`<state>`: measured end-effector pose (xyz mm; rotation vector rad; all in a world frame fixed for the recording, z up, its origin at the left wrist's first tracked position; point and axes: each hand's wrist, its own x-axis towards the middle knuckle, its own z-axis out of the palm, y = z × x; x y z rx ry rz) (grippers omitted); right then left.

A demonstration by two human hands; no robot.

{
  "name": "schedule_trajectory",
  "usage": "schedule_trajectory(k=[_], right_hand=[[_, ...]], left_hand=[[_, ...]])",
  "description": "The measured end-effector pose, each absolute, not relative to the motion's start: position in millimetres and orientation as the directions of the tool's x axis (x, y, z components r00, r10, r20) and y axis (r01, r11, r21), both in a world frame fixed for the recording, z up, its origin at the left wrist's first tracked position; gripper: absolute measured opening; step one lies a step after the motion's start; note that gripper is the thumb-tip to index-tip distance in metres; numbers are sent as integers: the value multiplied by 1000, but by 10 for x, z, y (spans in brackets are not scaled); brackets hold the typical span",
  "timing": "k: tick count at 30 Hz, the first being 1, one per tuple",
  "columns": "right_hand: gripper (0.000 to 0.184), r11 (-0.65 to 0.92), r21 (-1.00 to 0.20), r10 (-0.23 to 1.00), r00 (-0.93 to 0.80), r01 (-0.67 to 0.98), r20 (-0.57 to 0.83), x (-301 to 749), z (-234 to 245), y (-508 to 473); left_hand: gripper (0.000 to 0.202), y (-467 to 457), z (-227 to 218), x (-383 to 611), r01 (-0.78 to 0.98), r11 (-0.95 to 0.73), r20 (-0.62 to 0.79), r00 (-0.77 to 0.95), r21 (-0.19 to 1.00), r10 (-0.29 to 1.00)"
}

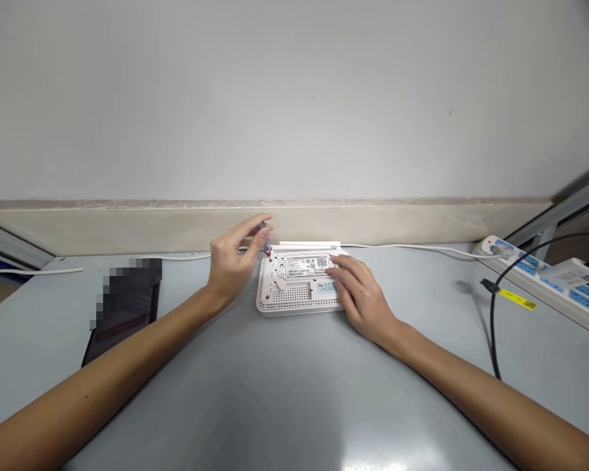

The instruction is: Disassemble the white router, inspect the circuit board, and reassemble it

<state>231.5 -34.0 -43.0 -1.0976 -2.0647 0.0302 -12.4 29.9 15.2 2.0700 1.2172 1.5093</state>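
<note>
A white router (287, 296) lies label side up on the grey table, near the wall, with a white antenna (309, 246) along its far edge. My left hand (235, 261) is closed on a small screwdriver (266, 243) with a clear purplish handle and a red lower end. The screwdriver stands nearly upright over the router's far left corner, at a screw hole; its tip is too small to make out. My right hand (363, 294) rests on the router's right side, fingers spread over the label and the vented casing.
A dark tablet or phone (127, 320) lies left of my left forearm, partly blurred out. A white power strip (525, 267) with blue sockets and a plugged-in adapter (574, 273) lies at right. A black cable (493, 327) with a yellow tag crosses there. Thin white cable (422, 247) runs along the wall.
</note>
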Motion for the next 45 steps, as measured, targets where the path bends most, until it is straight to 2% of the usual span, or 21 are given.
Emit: schedule_trajectory(k=[20, 32, 39, 45], right_hand=[[31, 632, -346, 700, -320, 693, 638, 2323, -451, -335], [32, 643, -335, 688, -326, 689, 648, 2324, -458, -325], [30, 634, -350, 704, -328, 690, 630, 2334, -430, -337], [31, 623, -367, 719, -321, 690, 617, 2330, -427, -338]], left_hand=[[30, 329, 81, -135, 362, -572, 583, 89, 736, 808], [36, 315, 40, -176, 428, -594, 598, 143, 681, 789], [34, 334, 23, -163, 473, -627, 668, 102, 620, 737], [35, 299, 58, -139, 453, -591, 604, 134, 668, 786]])
